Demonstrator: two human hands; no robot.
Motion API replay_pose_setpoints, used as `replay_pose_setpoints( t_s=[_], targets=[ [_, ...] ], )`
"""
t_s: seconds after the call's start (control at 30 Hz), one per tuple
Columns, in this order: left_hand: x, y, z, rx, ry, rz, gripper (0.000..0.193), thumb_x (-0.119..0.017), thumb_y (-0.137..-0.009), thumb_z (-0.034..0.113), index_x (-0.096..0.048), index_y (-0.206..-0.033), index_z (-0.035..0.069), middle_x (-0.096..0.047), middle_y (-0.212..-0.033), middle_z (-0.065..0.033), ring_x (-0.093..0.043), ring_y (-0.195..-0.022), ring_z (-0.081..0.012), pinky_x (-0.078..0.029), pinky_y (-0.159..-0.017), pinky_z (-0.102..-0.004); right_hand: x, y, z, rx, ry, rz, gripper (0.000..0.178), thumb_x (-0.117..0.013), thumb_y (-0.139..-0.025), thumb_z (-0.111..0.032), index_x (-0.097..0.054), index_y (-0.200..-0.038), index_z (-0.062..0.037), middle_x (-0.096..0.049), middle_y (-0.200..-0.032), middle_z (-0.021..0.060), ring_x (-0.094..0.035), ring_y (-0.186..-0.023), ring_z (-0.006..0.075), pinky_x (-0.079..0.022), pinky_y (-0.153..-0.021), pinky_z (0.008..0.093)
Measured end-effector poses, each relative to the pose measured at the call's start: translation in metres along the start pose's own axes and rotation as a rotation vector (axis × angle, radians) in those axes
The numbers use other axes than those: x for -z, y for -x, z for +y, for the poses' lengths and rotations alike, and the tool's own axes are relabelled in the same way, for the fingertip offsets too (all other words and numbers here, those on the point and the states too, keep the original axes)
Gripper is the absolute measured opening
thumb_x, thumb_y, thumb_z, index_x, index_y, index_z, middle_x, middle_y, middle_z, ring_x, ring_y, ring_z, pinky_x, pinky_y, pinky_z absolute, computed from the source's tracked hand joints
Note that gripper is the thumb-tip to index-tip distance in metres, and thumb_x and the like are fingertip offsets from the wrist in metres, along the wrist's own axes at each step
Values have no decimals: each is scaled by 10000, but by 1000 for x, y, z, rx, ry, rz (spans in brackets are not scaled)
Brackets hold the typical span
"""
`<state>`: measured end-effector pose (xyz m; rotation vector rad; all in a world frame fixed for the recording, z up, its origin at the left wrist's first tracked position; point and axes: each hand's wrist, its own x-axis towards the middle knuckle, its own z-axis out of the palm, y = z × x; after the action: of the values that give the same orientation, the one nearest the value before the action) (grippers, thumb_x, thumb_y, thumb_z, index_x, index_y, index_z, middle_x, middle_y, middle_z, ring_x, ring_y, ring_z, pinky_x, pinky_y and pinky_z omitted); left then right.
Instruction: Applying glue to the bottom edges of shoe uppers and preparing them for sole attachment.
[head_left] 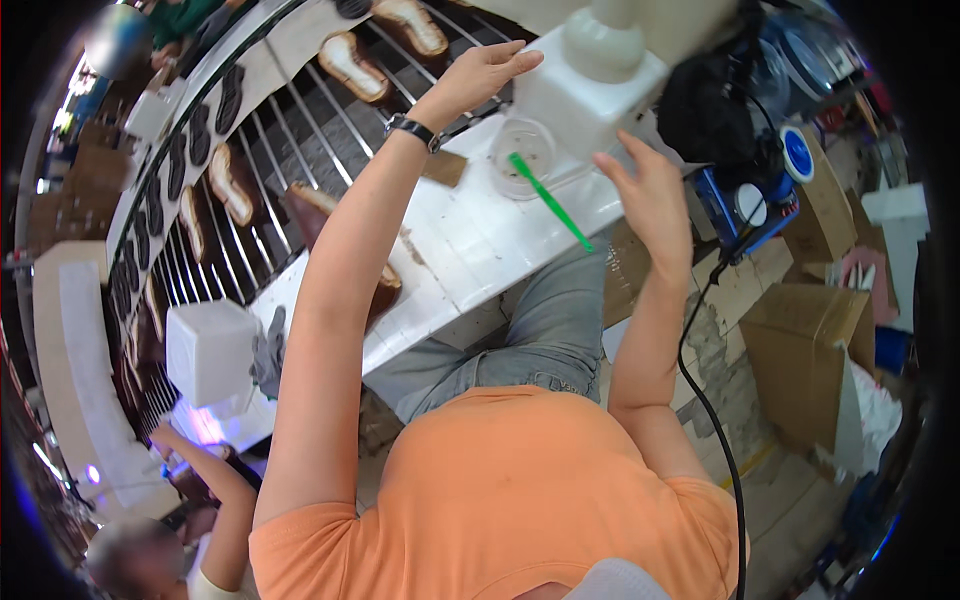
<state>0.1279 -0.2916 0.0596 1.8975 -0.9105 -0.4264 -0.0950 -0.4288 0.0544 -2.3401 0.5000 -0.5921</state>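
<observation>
Left hand (478,82): mine, fingers outstretched, nothing seen in it; tips overlap the edge of a white box-shaped unit (565,115) with a rounded top. Whether they touch it, I cannot tell.

Right hand (650,190): mine, thumb spread wide from the fingers, no object visible; beside the unit's opposite side, contact likewise uncertain.

Clear tub (508,182): one, on the white bench (450,265), just beside the unit and between my hands.

Green-handled tool (560,212): one, leaning in the tub, handle over its rim; I have it in neither hand.

Brown shoes (355,68): several, on the metal bars beyond my left arm, pale undersides upward.

Dark soles (228,100): a row, on the outer strip, apart from the shoes.

Stage, by my judgement: shoes and soles laid out; soles not joined to the pale undersides I can see. Amount finished elsewhere: cannot tell.
</observation>
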Motion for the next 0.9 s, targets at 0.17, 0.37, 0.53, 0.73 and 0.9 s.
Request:
replay_pose_setpoints(
  t_s=[0.17,0.37,0.53,0.73,0.9],
  targets=[
    [58,72,-42,-39,-273,20,201,-644,-873,151,-709,-1039,58,-713,-1024,-68,-668,-925,-159,-509,-846,-301,-5,23,-55,-24,65,-186,327,-692,-822,-263,-654,-986,17,-671,-931,195,-637,-897,359,-483,-787,415],
    [45,126,-101,-114,-791,-149,548,-754,-725,177,-583,-1240,99,-597,-1184,-118,-554,-1068,-299,-408,-959,-424,-44,37,-82,276,156,-172,295,-707,-810,-200,-643,-1025,-10,-643,-953,156,-589,-922,355,-467,-807,425],
    [61,169,-49,-210,-801,284,483,-784,-685,201,-603,-1118,87,-567,-1017,-90,-551,-967,-295,-429,-851,-405,-71,58,-91,-25,-422,-412,381,-700,-849,-163,-589,-1165,17,-648,-968,149,-659,-834,232,-522,-687,350],
    [-3,248,3,-48,-174,44,467,-802,-730,210,-563,-1099,53,-560,-1014,-119,-570,-985,-297,-453,-875,-390,-97,112,-52,-466,-1040,-528,359,-602,-943,-130,-468,-1251,-3,-630,-897,92,-631,-712,148,-497,-584,254],
    [-86,229,-77,104,-714,268,669,-451,-967,418,-307,-1443,-30,-274,-1522,-198,-188,-1425,-399,-107,-1150,-555,-74,153,11,-770,-1047,-486,313,-622,-917,-99,-480,-1188,-37,-628,-862,63,-619,-678,143,-456,-542,238]
  ],
)
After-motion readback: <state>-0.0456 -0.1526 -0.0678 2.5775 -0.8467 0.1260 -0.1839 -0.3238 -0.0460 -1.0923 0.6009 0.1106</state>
